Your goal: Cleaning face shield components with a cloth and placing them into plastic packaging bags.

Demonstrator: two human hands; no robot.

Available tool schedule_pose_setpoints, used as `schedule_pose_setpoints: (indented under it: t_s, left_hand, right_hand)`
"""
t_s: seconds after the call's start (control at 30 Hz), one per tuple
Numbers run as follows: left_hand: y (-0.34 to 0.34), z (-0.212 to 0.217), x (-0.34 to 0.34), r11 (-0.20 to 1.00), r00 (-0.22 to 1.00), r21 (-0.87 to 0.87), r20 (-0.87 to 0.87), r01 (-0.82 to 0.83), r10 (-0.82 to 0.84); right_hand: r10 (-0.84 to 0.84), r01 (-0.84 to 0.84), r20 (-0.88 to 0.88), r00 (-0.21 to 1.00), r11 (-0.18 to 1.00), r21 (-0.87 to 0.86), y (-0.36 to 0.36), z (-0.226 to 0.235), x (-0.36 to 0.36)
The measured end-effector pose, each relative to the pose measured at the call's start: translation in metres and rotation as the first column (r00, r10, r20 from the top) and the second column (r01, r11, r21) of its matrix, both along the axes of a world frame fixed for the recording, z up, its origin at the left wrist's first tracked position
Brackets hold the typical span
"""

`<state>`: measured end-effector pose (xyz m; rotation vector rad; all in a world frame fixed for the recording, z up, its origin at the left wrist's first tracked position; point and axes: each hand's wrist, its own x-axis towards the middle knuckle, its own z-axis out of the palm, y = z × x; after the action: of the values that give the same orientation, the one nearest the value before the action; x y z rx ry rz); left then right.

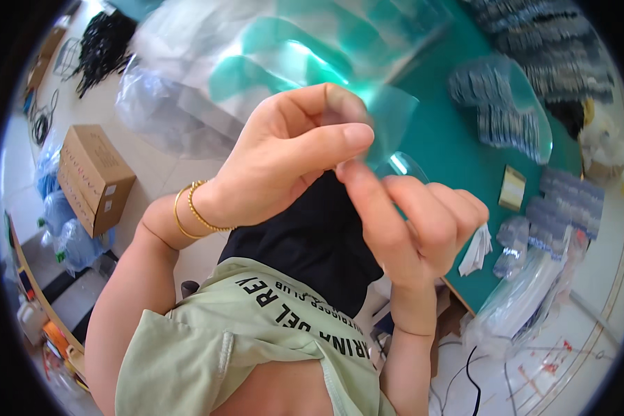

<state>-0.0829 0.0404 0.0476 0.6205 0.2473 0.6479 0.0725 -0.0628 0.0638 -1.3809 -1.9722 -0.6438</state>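
Observation:
My left hand (288,152), with gold bracelets at its wrist, pinches a thin, clear piece of plastic film (397,114) between thumb and bent fingers. Against the left thumb tip, my right hand (419,225) has its thumb and forefinger pressed together, its other fingers curled. The right fingertips meet the film's lower edge, though the exact grip is partly hidden. Both hands are raised in front of my body, over the near side of a green tabletop (440,187). Beyond them lies a large, crumpled translucent plastic bag (180,104), with green showing through its plastic.
Stacks of clear-and-dark pieces (506,118) stand on the table's right side. Near them lie a small yellowish box (512,188), white paper slips (475,249) and plastic-wrapped packs (565,204). A cardboard box (96,179) and a black tangled heap (106,45) are on the left floor.

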Motion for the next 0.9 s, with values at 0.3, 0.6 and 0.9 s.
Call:
schedule_pose_setpoints:
  t_s: [0.3,0.6,0.9]
  left_hand:
    - [-0.033,-0.034,0.017,0.897,0.96,0.349,-0.171,0.27,-0.222]
    - [-0.029,-0.033,0.054,0.53,0.858,0.805,-0.448,0.265,0.251]
    - [-0.037,-0.038,0.076,0.651,0.691,0.709,-0.614,0.271,0.381]
  right_hand:
    - [-0.233,-0.131,-0.969,0.081,0.961,-0.242,-0.128,-0.044,0.052]
    - [-0.499,0.157,-0.859,-0.112,0.845,-0.511,-0.128,-0.037,0.061]
    - [-0.664,0.164,-0.736,-0.136,0.717,-0.677,-0.107,-0.043,0.071]
